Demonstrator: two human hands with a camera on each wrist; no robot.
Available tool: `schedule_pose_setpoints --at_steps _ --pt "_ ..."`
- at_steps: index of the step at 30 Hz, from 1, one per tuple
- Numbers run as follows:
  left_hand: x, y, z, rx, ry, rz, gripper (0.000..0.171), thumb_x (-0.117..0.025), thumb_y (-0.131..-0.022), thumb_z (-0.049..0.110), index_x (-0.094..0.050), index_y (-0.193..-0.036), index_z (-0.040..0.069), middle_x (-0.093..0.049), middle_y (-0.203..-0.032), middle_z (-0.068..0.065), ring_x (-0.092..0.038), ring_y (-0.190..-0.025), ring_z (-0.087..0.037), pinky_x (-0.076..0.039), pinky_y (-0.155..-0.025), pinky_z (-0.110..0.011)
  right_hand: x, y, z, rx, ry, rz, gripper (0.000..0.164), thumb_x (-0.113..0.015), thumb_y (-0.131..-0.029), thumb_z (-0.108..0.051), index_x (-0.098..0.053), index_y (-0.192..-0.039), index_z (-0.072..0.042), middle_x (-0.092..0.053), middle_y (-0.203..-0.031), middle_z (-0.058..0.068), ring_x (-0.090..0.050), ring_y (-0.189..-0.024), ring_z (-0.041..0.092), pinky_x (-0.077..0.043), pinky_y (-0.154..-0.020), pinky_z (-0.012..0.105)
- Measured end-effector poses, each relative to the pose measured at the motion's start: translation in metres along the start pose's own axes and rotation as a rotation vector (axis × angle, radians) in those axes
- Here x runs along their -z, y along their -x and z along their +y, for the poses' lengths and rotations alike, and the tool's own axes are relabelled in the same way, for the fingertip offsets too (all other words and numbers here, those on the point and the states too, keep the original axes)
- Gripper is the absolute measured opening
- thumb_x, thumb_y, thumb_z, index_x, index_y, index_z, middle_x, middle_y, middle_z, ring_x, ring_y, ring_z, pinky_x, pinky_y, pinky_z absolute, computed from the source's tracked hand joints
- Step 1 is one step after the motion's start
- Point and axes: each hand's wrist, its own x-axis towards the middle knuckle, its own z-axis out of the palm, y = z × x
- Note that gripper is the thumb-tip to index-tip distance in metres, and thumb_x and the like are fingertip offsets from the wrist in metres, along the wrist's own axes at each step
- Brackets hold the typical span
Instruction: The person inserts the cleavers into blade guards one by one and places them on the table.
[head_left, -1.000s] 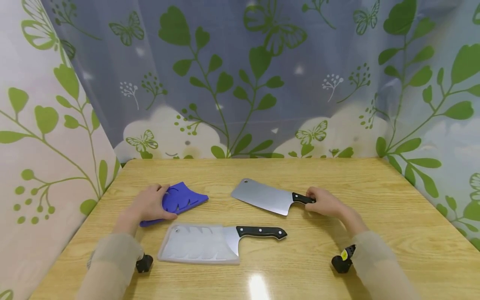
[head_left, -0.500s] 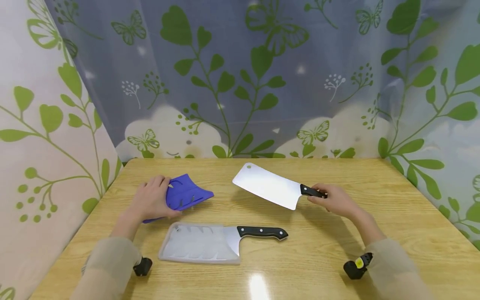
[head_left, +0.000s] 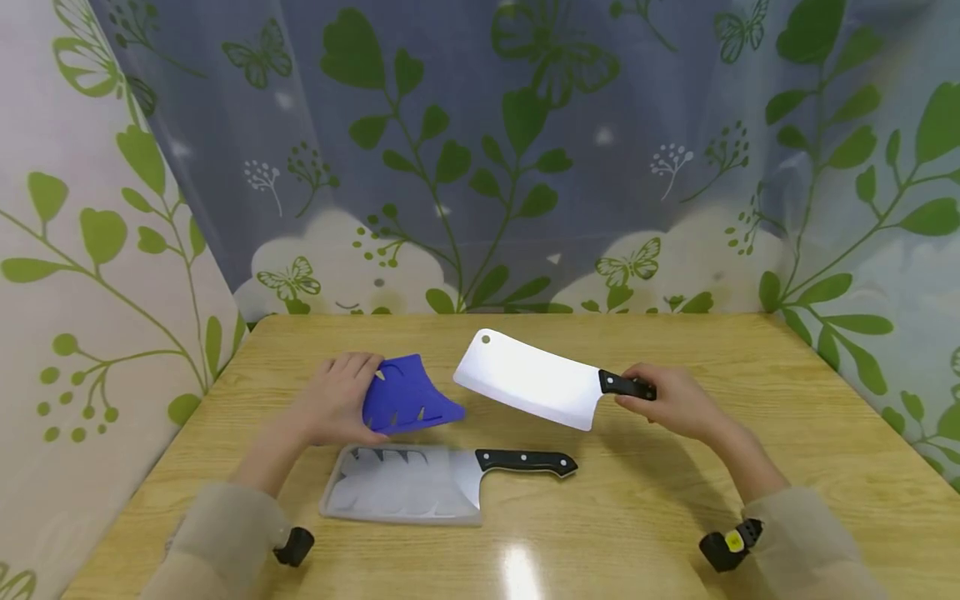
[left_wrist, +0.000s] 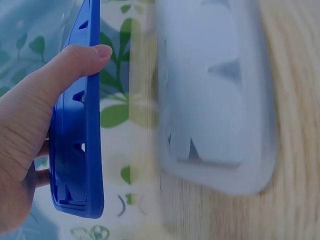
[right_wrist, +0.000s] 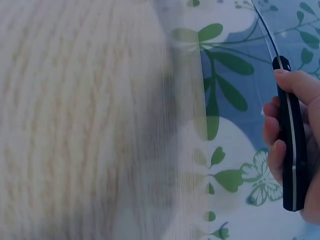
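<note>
My left hand (head_left: 341, 404) grips a blue blade cover (head_left: 408, 396), thumb along the near edge and fingers behind it in the left wrist view. The cover (left_wrist: 80, 135) is raised off the table, its flared end facing the cleaver. In my right hand (head_left: 667, 400) is the black handle of a bare cleaver (head_left: 528, 379), held above the table with its blade pointing left. The thumb lies on the handle (right_wrist: 292, 150) and the fingers curl round it in the right wrist view. A small gap separates the blade tip from the cover.
A second cleaver (head_left: 525, 461), its blade inside a translucent white cover (head_left: 397, 487), lies on the wooden table (head_left: 600, 517) in front of both hands. A patterned curtain (head_left: 465, 167) hangs behind the table's far edge.
My right hand has lifted the bare cleaver off the table. My left hand has raised the blue cover and carried it right, closer to the blade. The covered cleaver stays put.
</note>
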Motion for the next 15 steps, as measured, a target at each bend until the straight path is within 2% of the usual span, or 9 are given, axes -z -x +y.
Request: schedule_pose_setpoints --at_steps 8,15 --pt "0.002 0.000 0.017 -0.070 -0.031 -0.004 0.110 -0.074 -0.052 0.064 -0.041 -0.132 -0.005 -0.049 -0.125 -0.019 -0.044 -0.114 -0.035 -0.037 -0.091 -0.053 -0.004 0.004 -0.013 0.029 0.054 0.071 0.026 -0.064 -0.087 -0.027 -0.063 -0.101 -0.005 -0.059 -0.080 0.000 -0.045 -0.059 0.012 -0.038 -0.052 0.028" --pt "0.003 0.000 0.026 -0.124 -0.032 0.063 0.109 -0.075 -0.050 0.063 -0.045 -0.129 -0.006 -0.052 -0.121 -0.018 -0.047 -0.111 -0.034 -0.039 -0.088 -0.052 -0.008 0.001 -0.012 -0.003 0.088 0.086 0.030 -0.064 -0.087 -0.030 -0.063 -0.105 -0.007 -0.060 -0.080 0.000 -0.045 -0.058 0.012 -0.038 -0.052 0.028"
